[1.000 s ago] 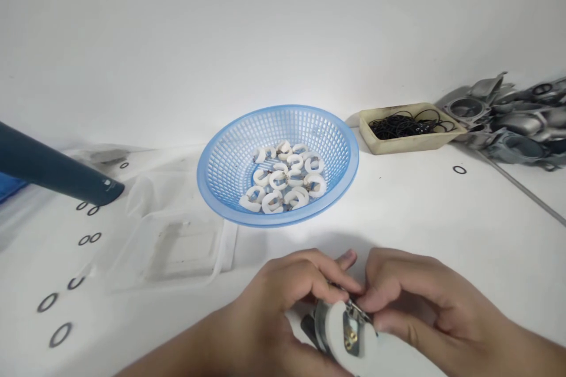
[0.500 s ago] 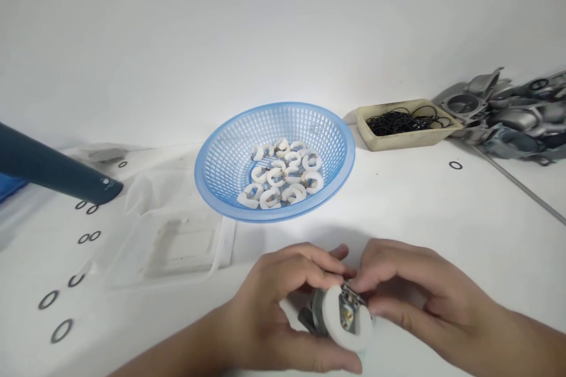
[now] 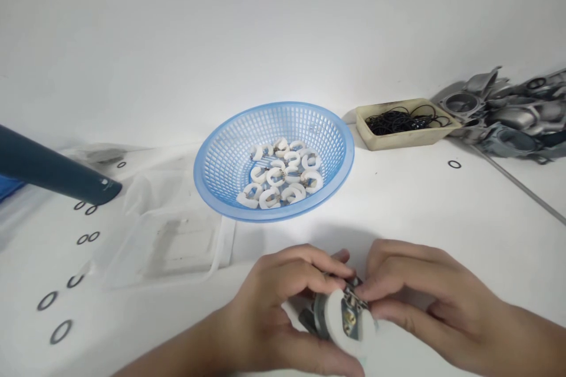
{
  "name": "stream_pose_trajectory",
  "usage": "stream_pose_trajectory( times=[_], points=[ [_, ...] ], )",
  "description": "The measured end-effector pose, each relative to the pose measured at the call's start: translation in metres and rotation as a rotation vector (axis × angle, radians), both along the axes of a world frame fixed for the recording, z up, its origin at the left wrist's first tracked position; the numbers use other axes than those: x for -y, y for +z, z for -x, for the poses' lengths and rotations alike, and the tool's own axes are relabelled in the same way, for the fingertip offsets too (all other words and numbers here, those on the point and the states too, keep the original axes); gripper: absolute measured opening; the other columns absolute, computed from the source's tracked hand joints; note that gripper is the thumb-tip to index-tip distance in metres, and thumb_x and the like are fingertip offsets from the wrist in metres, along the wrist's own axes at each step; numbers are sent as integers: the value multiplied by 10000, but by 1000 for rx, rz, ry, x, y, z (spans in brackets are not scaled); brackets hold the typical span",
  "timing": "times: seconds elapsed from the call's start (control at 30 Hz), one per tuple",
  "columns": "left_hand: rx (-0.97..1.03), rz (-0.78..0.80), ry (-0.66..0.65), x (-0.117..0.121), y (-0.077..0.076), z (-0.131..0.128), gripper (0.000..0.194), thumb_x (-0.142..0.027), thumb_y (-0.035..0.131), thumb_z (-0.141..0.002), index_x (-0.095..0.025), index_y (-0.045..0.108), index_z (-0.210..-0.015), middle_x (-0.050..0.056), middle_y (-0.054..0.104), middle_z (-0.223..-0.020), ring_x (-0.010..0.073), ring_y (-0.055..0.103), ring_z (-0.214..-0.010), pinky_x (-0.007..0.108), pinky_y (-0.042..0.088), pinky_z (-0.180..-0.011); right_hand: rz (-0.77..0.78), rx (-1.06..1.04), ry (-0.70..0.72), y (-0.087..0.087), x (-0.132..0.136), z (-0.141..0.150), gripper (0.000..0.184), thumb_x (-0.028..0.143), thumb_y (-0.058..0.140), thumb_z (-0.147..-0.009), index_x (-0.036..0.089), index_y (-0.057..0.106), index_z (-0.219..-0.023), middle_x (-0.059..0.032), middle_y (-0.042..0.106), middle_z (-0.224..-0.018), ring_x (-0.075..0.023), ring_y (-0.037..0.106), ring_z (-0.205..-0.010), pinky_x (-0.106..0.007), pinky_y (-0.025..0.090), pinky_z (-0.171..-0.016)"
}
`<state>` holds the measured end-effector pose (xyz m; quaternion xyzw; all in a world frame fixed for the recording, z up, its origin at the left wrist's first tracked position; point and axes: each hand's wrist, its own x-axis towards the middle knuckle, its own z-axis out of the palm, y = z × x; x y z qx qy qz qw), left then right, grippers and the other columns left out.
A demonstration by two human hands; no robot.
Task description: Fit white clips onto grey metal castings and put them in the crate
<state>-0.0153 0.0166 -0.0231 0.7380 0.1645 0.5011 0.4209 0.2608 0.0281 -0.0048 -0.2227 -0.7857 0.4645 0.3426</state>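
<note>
My left hand (image 3: 283,306) is wrapped round a grey metal part (image 3: 319,313) that looks like a carburetor body, its thumb below and fingers above. On the part's face sits a white C-shaped float (image 3: 338,321), with brass fittings (image 3: 350,323) showing in its gap. My right hand (image 3: 420,294) is closed, thumb and forefinger pinching at the float's metal hinge (image 3: 352,294) on the upper right side. Those fingertips partly hide what they grip. Beyond the hands, several similar white floats lie in a blue plastic basket (image 3: 206,188).
Back right stands a cream tray (image 3: 393,141) of black rubber rings, beside a pile of grey metal castings (image 3: 517,118). A dark tube (image 3: 57,165) reaches in from the left above several black rings (image 3: 61,331). A clear plastic bag (image 3: 145,206) lies left of the basket.
The float and metal part have shifted and turned slightly in my left hand. My right fingertips have moved very little and stay at the hinge. The view has drifted a trace.
</note>
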Motion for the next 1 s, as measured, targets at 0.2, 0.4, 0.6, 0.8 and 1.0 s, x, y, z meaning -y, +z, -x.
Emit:
stream_pose_trajectory(
  times=[0.2,0.4,0.6,0.8,1.0],
  points=[
    [-10,91,-34,2,-3,0,878,-207,1141,-608,-252,749,-1392,110,802,-1376,280,843,-1213,467,620,-1232,168,-85,-20,-2,0,5,36,219,829,-1096,231,809,-1069,-4,728,-936,-89,714,-826,-156,584,-767],
    [-75,204,-23,5,-6,8,873,-196,1144,-568,-314,766,-1346,131,697,-1516,342,786,-1338,304,713,-967,279,-107,-49,-2,4,7,30,252,839,-1092,249,821,-1117,-19,747,-978,-116,739,-875,-175,606,-792],
    [-72,353,-49,12,-12,11,817,-191,1128,-595,-302,753,-1312,170,651,-1594,456,577,-1587,376,724,-946,225,-3,-34,-2,7,4,94,322,775,-1127,283,814,-1203,-67,628,-1161,-168,725,-970,-255,649,-813],
    [-6,402,-192,9,-6,8,760,-127,1071,-714,-339,758,-1374,113,710,-1514,306,819,-1271,332,688,-1047,183,37,-12,2,5,1,103,338,778,-1116,280,768,-1201,-89,606,-1296,-160,723,-925,-272,668,-812],
    [-199,151,-251,5,3,15,669,-222,955,-893,-322,692,-1501,150,636,-1536,291,774,-1310,318,668,-1089,-202,133,-14,20,4,-4,137,269,851,-1062,270,807,-1191,-95,748,-1196,-209,797,-1002,-232,699,-849]
  ],
)
